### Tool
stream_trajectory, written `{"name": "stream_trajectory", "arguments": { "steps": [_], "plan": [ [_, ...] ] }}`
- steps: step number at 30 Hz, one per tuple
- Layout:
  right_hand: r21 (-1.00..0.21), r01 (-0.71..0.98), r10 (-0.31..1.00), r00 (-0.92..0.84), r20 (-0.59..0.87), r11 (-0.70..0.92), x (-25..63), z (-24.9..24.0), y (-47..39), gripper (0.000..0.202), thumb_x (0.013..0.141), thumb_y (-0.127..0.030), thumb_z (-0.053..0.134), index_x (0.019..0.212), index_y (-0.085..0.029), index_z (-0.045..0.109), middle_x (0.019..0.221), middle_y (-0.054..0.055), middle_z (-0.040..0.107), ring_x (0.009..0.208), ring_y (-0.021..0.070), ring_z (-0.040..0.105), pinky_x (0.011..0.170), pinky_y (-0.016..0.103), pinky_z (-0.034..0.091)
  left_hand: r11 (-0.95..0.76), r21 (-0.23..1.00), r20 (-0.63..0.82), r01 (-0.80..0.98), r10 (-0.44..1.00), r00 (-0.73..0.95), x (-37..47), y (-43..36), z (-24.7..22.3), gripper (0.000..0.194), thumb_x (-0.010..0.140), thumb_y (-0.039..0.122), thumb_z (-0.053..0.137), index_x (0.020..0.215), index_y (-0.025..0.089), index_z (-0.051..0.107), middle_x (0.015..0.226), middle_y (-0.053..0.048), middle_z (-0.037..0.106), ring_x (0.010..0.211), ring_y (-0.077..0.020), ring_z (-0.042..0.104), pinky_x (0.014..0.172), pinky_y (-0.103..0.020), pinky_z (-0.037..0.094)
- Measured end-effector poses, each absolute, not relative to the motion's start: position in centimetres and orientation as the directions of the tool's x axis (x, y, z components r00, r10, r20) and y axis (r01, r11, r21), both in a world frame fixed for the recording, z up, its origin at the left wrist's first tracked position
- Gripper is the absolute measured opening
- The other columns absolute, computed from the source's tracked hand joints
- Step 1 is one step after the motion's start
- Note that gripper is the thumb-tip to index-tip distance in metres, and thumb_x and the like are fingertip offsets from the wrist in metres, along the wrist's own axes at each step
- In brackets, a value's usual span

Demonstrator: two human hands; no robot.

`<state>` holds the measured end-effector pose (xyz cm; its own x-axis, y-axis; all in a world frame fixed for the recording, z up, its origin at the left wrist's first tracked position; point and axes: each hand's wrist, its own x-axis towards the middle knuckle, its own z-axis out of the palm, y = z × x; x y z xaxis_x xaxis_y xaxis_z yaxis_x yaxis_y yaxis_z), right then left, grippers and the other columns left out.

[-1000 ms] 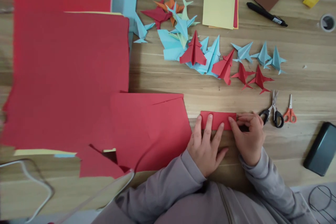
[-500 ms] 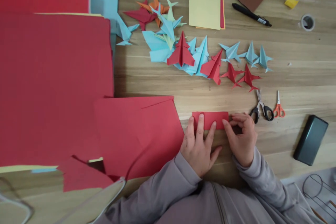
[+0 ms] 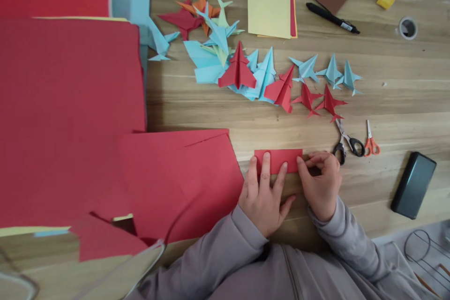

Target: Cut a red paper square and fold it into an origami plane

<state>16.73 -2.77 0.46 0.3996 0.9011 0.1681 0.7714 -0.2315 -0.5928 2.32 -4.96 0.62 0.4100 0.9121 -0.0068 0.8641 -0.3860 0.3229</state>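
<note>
A small red paper rectangle (image 3: 276,155) lies flat on the wooden table in front of me, its long side running left to right. My left hand (image 3: 263,192) presses on it from above with outspread fingertips and holds nothing. At the paper's right end, my right hand (image 3: 320,180) has thumb and forefinger pinched together at the edge, the other fingers curled in. Close beyond my right hand lie black-handled scissors (image 3: 348,143), blades slightly apart. Small orange scissors (image 3: 371,143) lie just right of them.
Large red sheets (image 3: 70,117) and a cut red sheet (image 3: 183,183) cover the left side. Folded paper planes (image 3: 238,68) in several colours lie across the far middle. Yellow paper (image 3: 269,0), a black pen (image 3: 332,18) and a dark phone-like block (image 3: 414,185) lie around.
The whole view has shifted slightly, so things appear a little further left. Both hands keep the same pose on the red paper; no fold or move of it is visible.
</note>
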Motion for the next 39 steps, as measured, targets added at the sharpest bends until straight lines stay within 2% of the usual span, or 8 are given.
{"name": "stream_trajectory", "arguments": {
  "steps": [4,8,10,13,17,24,31,39],
  "plan": [
    [-0.581,0.787,0.91,0.372,0.181,-0.206,16.75,0.69,-2.64,0.021,0.077,-0.023,0.068,0.07,-0.021,0.048,0.068,-0.002,0.06,0.071,0.0164,0.059,0.079,0.038,0.046,-0.381,0.32,-0.016,0.867,0.913,0.407,2.35,-5.0,0.66,0.073,0.079,0.053,0.058,0.142,0.021,0.04,0.149,-0.021,0.033,0.137,-0.0464,0.025,0.102,-0.056,0.034],
    [-0.508,0.856,0.953,0.228,0.2,-0.098,16.98,1.11,-2.53,0.006,0.081,-0.019,0.064,0.086,-0.022,0.063,0.066,-0.001,0.064,0.073,0.0179,0.059,0.079,0.038,0.043,-0.369,0.318,-0.04,0.873,0.915,0.402,2.51,-5.12,0.59,0.073,0.079,0.053,0.057,0.142,0.023,0.039,0.151,-0.02,0.031,0.137,-0.0463,0.026,0.102,-0.056,0.033],
    [-0.45,0.892,0.967,0.143,0.209,-0.035,17.11,1.22,-2.5,0.016,0.083,-0.017,0.062,0.096,-0.024,0.068,0.071,0.001,0.069,0.078,0.0192,0.06,0.08,0.038,0.042,-0.357,0.316,-0.051,0.879,0.919,0.392,2.58,-5.19,0.48,0.072,0.079,0.055,0.056,0.142,0.024,0.04,0.151,-0.019,0.031,0.137,-0.0456,0.025,0.102,-0.055,0.033],
    [-0.404,0.915,0.967,0.095,0.236,0.009,17.24,1.18,-2.51,0.017,0.082,-0.016,0.062,0.095,-0.023,0.071,0.073,0.002,0.071,0.08,0.0197,0.061,0.079,0.038,0.042,-0.363,0.312,-0.039,0.878,0.918,0.394,2.53,-5.23,0.27,0.075,0.079,0.058,0.054,0.144,0.024,0.037,0.151,-0.019,0.031,0.137,-0.045,0.026,0.101,-0.053,0.034],
    [-0.399,0.917,0.961,0.096,0.259,0.016,17.31,0.95,-2.56,0.015,0.081,-0.015,0.064,0.093,-0.022,0.072,0.072,0.002,0.071,0.079,0.0194,0.061,0.079,0.038,0.042,-0.396,0.291,-0.032,0.871,0.906,0.423,2.31,-5.15,0.24,0.079,0.079,0.059,0.053,0.146,0.024,0.032,0.15,-0.019,0.033,0.136,-0.0449,0.029,0.099,-0.052,0.036],
    [-0.394,0.919,0.956,0.102,0.274,0.015,17.35,0.69,-2.58,0.015,0.081,-0.015,0.063,0.092,-0.022,0.072,0.071,0.002,0.071,0.078,0.0193,0.061,0.079,0.037,0.043,-0.391,0.288,-0.038,0.874,0.908,0.418,2.37,-5.04,0.56,0.078,0.079,0.059,0.053,0.145,0.024,0.033,0.148,-0.019,0.035,0.134,-0.0442,0.032,0.098,-0.052,0.037],
    [-0.425,0.905,0.965,0.105,0.242,0.008,17.04,1.06,-2.56,0.016,0.08,-0.019,0.065,0.095,-0.02,0.072,0.071,0.002,0.069,0.082,0.0198,0.06,0.082,0.038,0.042,-0.367,0.302,-0.021,0.88,0.92,0.391,2.53,-5.13,0.35,0.077,0.078,0.059,0.055,0.145,0.025,0.035,0.15,-0.019,0.032,0.137,-0.044,0.027,0.101,-0.052,0.035],
    [-0.421,0.907,0.969,0.128,0.211,-0.028,16.78,0.78,-2.69,0.017,0.083,-0.024,0.061,0.097,-0.022,0.071,0.074,0.004,0.07,0.082,0.021,0.058,0.083,0.039,0.038,-0.364,0.273,-0.078,0.891,0.915,0.397,2.7,-4.8,0.75,0.072,0.079,0.057,0.055,0.142,0.025,0.039,0.151,-0.019,0.03,0.136,-0.0448,0.029,0.1,-0.055,0.035]
  ]
}}
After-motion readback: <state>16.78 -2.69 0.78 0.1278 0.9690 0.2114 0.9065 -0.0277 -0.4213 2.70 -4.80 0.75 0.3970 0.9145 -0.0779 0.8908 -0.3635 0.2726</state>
